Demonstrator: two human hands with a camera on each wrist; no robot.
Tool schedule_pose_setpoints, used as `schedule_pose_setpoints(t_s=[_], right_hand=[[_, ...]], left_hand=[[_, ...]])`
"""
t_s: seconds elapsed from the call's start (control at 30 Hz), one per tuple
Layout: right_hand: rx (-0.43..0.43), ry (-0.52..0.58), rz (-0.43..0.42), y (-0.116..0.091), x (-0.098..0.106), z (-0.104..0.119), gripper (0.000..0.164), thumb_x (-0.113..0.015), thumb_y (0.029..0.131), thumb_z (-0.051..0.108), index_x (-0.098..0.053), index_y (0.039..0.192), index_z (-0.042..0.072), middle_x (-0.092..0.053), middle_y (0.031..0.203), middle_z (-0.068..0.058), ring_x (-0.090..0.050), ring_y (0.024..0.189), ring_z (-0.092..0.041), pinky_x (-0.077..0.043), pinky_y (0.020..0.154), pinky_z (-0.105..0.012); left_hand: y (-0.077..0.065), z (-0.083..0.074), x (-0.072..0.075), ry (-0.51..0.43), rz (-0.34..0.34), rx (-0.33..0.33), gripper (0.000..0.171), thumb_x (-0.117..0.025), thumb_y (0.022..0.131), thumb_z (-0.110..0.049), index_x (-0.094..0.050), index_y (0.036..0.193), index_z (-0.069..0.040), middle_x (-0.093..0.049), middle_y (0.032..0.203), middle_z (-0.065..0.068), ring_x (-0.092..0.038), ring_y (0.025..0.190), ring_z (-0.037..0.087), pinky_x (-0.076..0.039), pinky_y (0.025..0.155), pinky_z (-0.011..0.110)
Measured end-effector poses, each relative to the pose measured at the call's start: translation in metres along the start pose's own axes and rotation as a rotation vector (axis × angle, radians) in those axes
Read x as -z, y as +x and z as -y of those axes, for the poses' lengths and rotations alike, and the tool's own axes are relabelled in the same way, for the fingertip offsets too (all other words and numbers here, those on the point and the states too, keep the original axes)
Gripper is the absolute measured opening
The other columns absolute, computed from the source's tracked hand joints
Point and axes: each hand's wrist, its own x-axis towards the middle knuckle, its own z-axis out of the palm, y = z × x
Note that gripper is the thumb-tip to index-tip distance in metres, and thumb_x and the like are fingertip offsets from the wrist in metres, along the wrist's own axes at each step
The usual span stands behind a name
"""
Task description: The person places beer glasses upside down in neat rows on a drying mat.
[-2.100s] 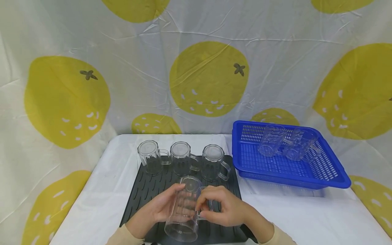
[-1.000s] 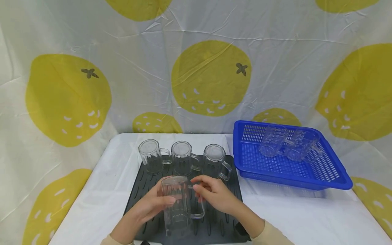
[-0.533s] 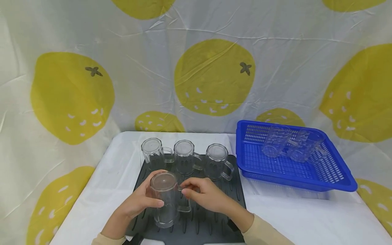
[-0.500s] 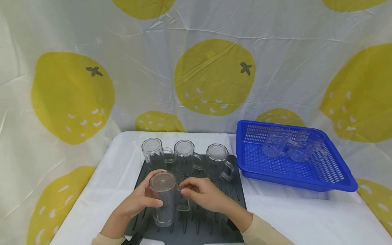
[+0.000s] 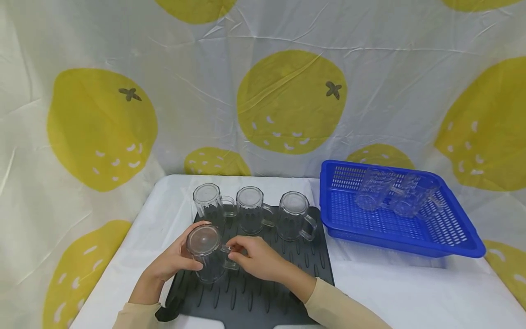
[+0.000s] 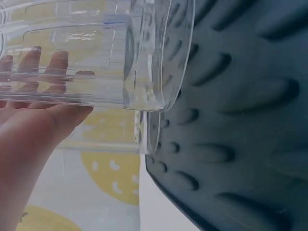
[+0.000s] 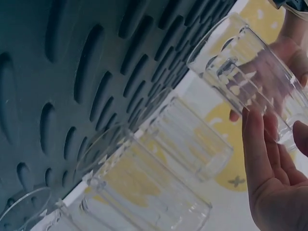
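Over dark rectangular ridged mat, our left fingers wrap inverted cylindrical clear-glass mug, right fingers pinch handle; best we lower it level.

Mat: open room between left forearm and right forearm; further open strip between right forearm and right mug. Left mug: front approach obstructed by held mug and left hand. Right hand bars the held mug's right side. Handles obstruct the gaps either side of middle mug. Gap from right mug to basket narrow, a handle jutting towards it. Table before basket: passable.
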Motion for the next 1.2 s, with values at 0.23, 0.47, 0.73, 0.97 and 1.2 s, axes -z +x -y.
schedule_pose_setpoints(t_s=[0.23,0.47,0.73,0.97,1.2], right_hand=[[0.015,-0.043,-0.033,0.011,-0.012,-0.005,0.024,-0.06,0.098,0.018,-0.064,0.12,0.007,-0.067,0.103,0.001,-0.06,0.08,-0.001,-0.05,0.067,-0.02],[-0.007,-0.043,-0.071,0.015,-0.02,-0.007,0.024,-0.061,0.098,0.019,-0.064,0.12,0.009,-0.067,0.103,0.002,-0.059,0.083,-0.001,-0.049,0.068,-0.02],[-0.009,-0.05,-0.055,0.017,-0.021,-0.011,0.024,-0.062,0.098,0.022,-0.065,0.118,0.01,-0.068,0.102,0.004,-0.061,0.085,-0.001,-0.05,0.068,-0.02],[-0.013,-0.081,-0.032,0.017,-0.019,-0.01,0.023,-0.062,0.098,0.02,-0.065,0.119,0.011,-0.069,0.103,0.004,-0.062,0.083,0.0,-0.05,0.069,-0.019],[-0.05,-0.074,0.025,0.016,-0.017,-0.01,0.033,-0.06,0.099,0.026,-0.061,0.128,0.012,-0.066,0.109,0.006,-0.062,0.091,-0.003,-0.051,0.076,-0.023]], left_hand=[[-0.004,0.005,0.013,0.006,-0.023,0.036,0.087,-0.067,0.078,0.01,-0.026,0.152,-0.01,-0.044,0.142,0.007,-0.05,0.12,0.021,-0.047,0.092,0.039],[-0.005,0.003,0.018,0.015,-0.027,0.067,0.088,-0.066,0.078,0.009,-0.025,0.154,-0.01,-0.043,0.145,0.005,-0.047,0.125,0.019,-0.041,0.096,0.04],[-0.009,0.01,0.021,0.044,-0.004,0.099,0.09,-0.065,0.082,0.003,-0.018,0.156,-0.015,-0.038,0.148,0.002,-0.041,0.13,0.019,-0.026,0.1,0.053],[-0.012,0.011,0.021,0.048,0.009,0.116,0.091,-0.066,0.085,-0.001,-0.013,0.157,-0.019,-0.033,0.15,0.0,-0.038,0.132,0.018,-0.027,0.1,0.059],[-0.016,0.011,0.024,0.142,-0.001,0.099,0.096,-0.07,0.083,-0.001,-0.011,0.158,-0.011,-0.03,0.153,-0.007,-0.037,0.134,0.01,-0.032,0.099,0.048]])
